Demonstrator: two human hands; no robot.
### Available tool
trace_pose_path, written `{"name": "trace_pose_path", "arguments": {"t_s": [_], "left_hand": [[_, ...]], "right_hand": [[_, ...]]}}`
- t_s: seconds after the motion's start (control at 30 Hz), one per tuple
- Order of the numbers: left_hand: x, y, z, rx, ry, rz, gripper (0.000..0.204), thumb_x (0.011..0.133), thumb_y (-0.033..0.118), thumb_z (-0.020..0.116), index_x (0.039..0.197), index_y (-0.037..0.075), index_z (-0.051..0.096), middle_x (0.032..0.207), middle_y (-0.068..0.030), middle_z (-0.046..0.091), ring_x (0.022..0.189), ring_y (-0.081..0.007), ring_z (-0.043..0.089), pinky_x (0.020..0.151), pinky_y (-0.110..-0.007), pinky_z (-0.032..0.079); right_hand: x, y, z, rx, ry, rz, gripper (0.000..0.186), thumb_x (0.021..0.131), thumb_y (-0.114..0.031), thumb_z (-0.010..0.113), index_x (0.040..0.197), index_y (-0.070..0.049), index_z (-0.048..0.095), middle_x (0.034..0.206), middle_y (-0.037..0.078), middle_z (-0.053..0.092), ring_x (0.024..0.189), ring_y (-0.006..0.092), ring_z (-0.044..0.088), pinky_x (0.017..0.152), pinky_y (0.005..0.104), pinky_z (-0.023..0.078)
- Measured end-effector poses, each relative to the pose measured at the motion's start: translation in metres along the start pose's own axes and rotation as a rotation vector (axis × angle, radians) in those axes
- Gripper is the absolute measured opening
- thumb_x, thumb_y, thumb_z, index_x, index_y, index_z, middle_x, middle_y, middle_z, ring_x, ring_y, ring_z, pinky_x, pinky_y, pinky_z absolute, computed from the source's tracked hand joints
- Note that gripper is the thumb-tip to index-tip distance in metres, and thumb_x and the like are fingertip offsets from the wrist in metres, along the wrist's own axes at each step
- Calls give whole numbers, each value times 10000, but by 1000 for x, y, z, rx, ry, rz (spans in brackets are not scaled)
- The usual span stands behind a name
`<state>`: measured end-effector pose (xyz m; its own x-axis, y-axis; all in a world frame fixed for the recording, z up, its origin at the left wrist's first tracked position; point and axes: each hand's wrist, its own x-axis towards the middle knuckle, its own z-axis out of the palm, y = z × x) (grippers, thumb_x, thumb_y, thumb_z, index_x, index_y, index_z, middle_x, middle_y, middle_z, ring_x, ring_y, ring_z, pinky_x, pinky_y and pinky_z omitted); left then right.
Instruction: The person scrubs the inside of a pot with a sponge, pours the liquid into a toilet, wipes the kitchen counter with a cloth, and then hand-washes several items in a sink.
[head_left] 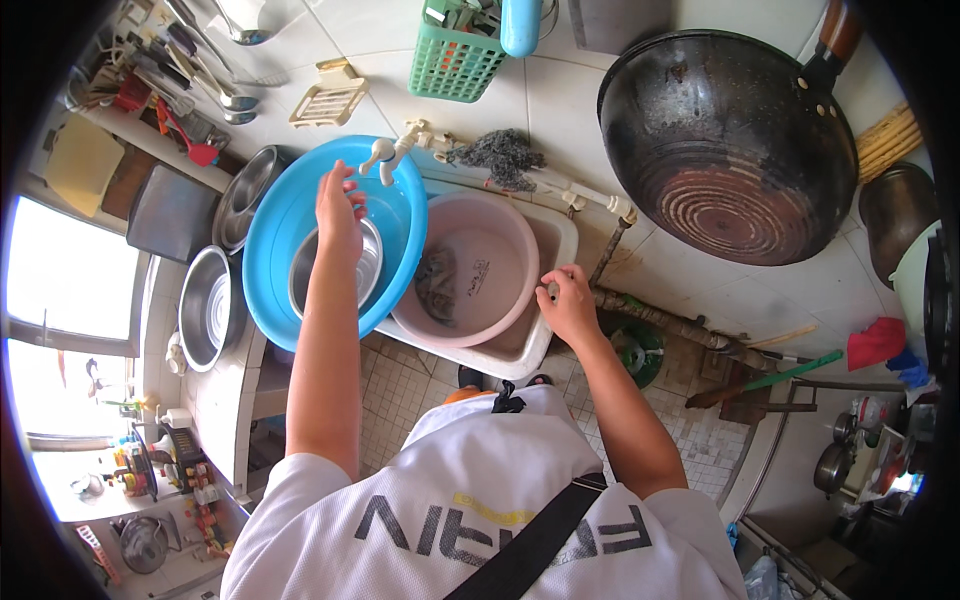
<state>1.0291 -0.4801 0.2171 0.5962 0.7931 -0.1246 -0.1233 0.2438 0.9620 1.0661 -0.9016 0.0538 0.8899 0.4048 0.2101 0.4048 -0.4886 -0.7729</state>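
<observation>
My left hand reaches over the large blue basin, just left of the cream plastic tap. Its fingers are apart and loosely bent, and it holds nothing. A steel bowl sits inside the blue basin, partly covered by my left forearm. Beside it, a pink basin stands in the white sink, with a wet grey cloth in the water. At the sink's right rim my right hand has its fingers curled in; what lies between them is too small to make out.
A big black wok hangs on the tiled wall at right. Above the tap are a green basket, a soap rack and a dark scrubber on the pipe. Steel pans stand left of the blue basin.
</observation>
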Motion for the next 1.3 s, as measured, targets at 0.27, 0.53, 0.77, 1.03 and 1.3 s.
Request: {"name": "trace_pose_path", "arguments": {"t_s": [0.27,0.53,0.77,1.03,1.3], "left_hand": [[-7,2,3,-53,211,95,426,1110,367,748,1371,75,580,1055,-65,534,746,-155,543,640,-326,427],[-3,-4,-6,-64,47,48,435,1109,375,754,1384,78,596,1048,-67,542,743,-158,543,642,-331,434],[3,2,-4,-85,198,8,502,1129,405,706,1467,85,520,1129,-92,517,697,-143,525,590,-324,425],[-9,-2,8,-76,253,62,458,1138,415,688,1420,99,514,1145,-84,505,693,-143,517,587,-319,409],[11,-2,-19,-179,163,-47,440,1146,439,664,1390,86,567,1082,-78,509,697,-157,514,609,-329,398]], "right_hand": [[0,-3,1,13,-10,-7,237,989,-175,842,1172,-66,738,1351,212,625,1229,452,692,1046,525,600],[0,-2,6,34,-13,-18,239,983,-168,840,1173,-62,742,1343,217,637,1231,456,693,1054,525,598],[3,0,9,21,-16,-18,247,974,-175,849,1167,-62,746,1339,218,647,1234,461,693,1062,533,594],[2,4,11,28,-9,-22,247,971,-175,855,1160,-59,745,1335,226,646,1250,462,685,1074,531,588],[0,-3,12,30,-14,-23,240,976,-176,851,1158,-63,742,1329,224,644,1249,461,682,1078,531,584]]}}
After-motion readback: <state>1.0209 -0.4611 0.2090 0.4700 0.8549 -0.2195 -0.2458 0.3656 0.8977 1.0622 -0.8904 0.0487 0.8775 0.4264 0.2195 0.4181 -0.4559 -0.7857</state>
